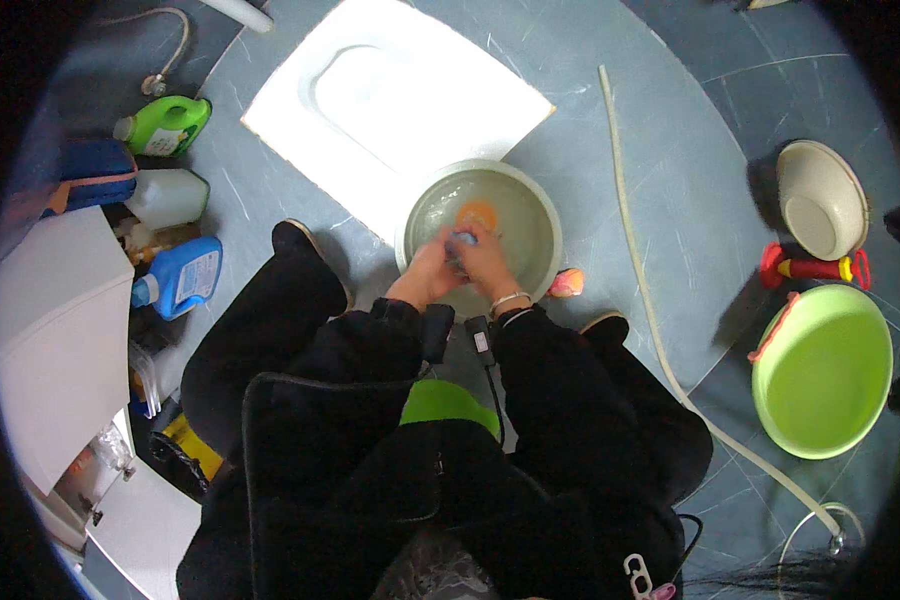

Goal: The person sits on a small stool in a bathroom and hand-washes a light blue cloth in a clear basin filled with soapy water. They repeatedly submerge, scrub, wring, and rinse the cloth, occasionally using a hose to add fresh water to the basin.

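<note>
A round pale basin [544, 215] of water stands on the floor in front of me. Over it my left hand [432, 272] and my right hand [484, 262] meet, fingers closed together around a small blue thing [464, 238]. Most of that thing is hidden by the fingers, so its kind does not show. Just beyond my right fingers, an orange round thing [478, 213] lies in the water. Outside the basin, near my right wrist, a small pink and orange object [567, 283] rests on the floor.
A white squat toilet [460, 90] lies beyond the basin. To the left stand a green bottle [170, 126], a blue bottle [192, 278] and an open white cabinet [65, 330]. Rightward are a pale hose [625, 210], a beige basin [822, 200] and a green basin [820, 375].
</note>
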Available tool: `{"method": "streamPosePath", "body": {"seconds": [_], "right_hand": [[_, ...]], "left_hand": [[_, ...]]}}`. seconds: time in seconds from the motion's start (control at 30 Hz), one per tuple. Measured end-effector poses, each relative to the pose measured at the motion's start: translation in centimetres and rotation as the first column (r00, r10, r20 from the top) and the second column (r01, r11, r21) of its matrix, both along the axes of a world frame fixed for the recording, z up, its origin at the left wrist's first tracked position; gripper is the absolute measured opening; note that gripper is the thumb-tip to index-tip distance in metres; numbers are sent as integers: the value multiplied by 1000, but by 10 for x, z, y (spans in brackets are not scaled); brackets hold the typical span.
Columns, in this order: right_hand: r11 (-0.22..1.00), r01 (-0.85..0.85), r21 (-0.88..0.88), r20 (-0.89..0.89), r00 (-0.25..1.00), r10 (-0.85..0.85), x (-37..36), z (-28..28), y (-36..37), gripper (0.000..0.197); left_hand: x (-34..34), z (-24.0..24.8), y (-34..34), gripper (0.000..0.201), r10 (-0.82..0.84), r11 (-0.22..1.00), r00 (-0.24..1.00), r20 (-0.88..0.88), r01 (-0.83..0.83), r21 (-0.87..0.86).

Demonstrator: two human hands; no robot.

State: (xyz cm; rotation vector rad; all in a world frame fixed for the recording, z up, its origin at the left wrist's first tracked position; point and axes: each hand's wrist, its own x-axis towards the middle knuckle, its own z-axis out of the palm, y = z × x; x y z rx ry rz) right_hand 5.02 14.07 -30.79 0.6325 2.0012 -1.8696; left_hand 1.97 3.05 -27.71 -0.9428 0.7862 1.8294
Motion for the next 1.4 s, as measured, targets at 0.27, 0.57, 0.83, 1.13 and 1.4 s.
{"method": "streamPosePath", "body": {"seconds": [0.27, 0.57, 0.83, 1.13, 1.4], "right_hand": [[987, -73, -146, -105, 993, 58, -11, 141, 1, 21], [869, 418, 265, -500, 830, -247, -12, 221, -22, 19], [870, 343, 353, -527, 842, -118, -2, 244, -20, 28], [891, 258, 372, -677, 733, 70, -1, 237, -15, 43], [810, 418, 412, -671, 740, -41, -10, 238, 6, 36]], "left_hand": [[-27, 79, 2, 45, -40, 943, 969, -242, 117, 312], [-7, 201, 12, 30, 5, 999, 871, -491, 19, 44], [20, 221, 5, 33, -24, 999, 842, -539, 43, 22], [6, 221, 23, 39, 84, 992, 839, -537, -22, 120], [5, 232, 36, 41, -82, 995, 727, -682, 22, -96]]}}
